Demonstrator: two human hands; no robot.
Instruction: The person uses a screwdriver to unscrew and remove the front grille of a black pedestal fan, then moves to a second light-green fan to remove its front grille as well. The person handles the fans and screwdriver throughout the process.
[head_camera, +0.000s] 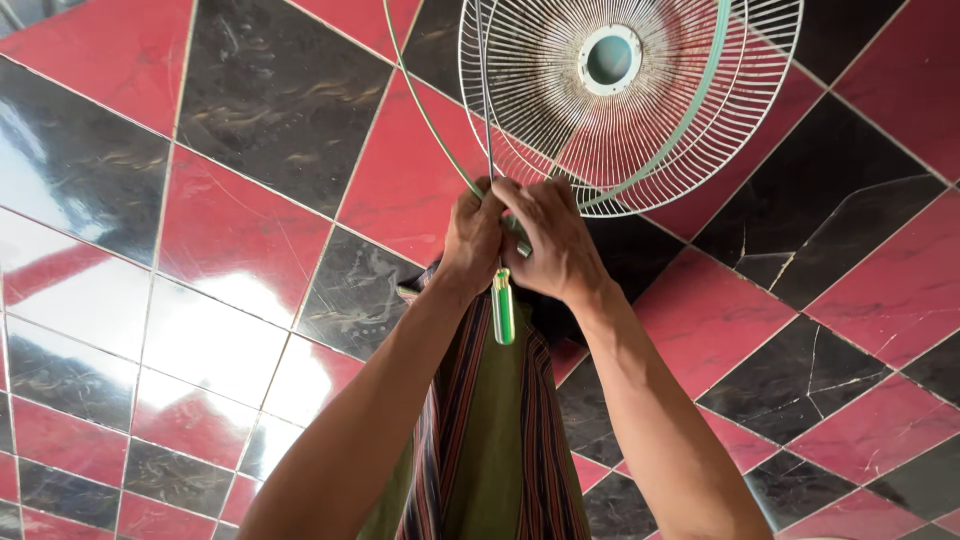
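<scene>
Both of my hands meet at the lower rim of a white wire fan guard (640, 100). Left hand (473, 232): fingers curled and pressed together around the guard's edge, knuckles toward the camera. Right hand (552, 245): likewise closed, fingers wrapped over the rim just beside the left hand, the two hands touching. A screwdriver with a translucent green handle (503, 305) hangs downward between my wrists, its upper end hidden inside the grip; I cannot tell which hand actually clamps it, though it emerges nearest the right palm. A thin green ring (430, 110) runs from the point where my hands meet, curving up along the left side of the guard and crossing its face on the right. The guard is tilted, its round hub (610, 58) near the top of the frame, radial wires spreading outward to the rim. Beneath everything lies a glossy floor of red tiles (235, 235) and black marbled tiles (270, 95) set in a diamond pattern, with bright window glare at the left. Below my forearms, a striped cloth over an olive-green garment (490, 450) covers my lap, directly under the screwdriver.
</scene>
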